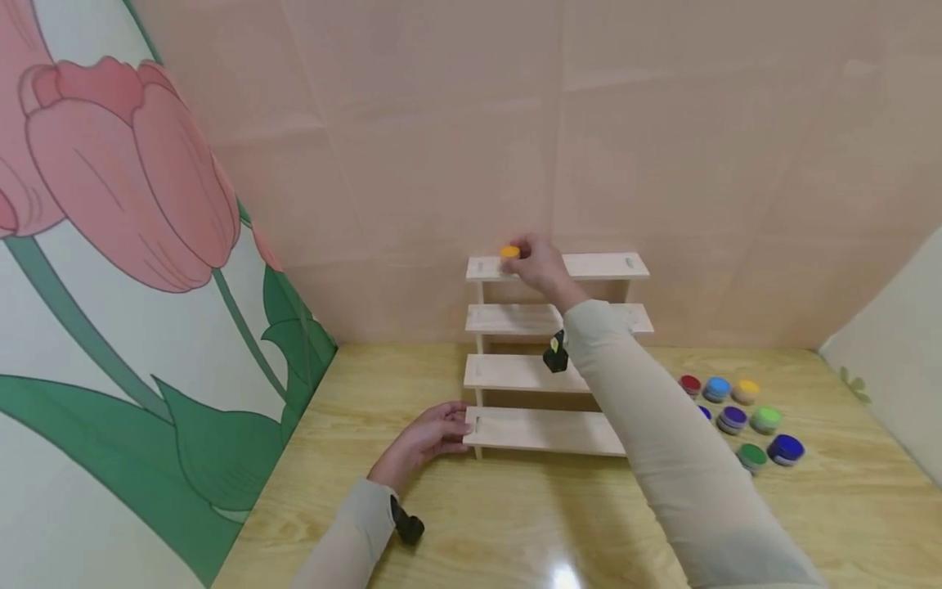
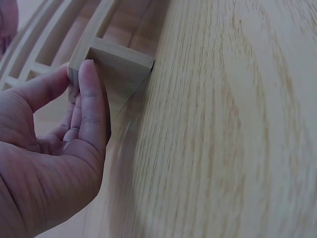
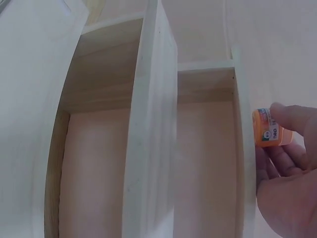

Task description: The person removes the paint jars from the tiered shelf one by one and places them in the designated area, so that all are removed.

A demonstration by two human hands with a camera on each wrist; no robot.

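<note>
A pale wooden four-tier stepped rack stands on the table against the back wall. My right hand pinches a small orange jar between thumb and fingers, right at the top tier near its left end. In the right wrist view the orange jar shows a printed label, with its side close to the edge of the top board. Down at the lowest tier, my left hand grips the board's left end. The left wrist view shows the thumb and fingers on either side of that corner.
Several small jars with red, blue, yellow, purple and green lids stand on the wood-grain table to the right of the rack. A wall panel with painted tulips rises at left, and a pale wall borders the right side.
</note>
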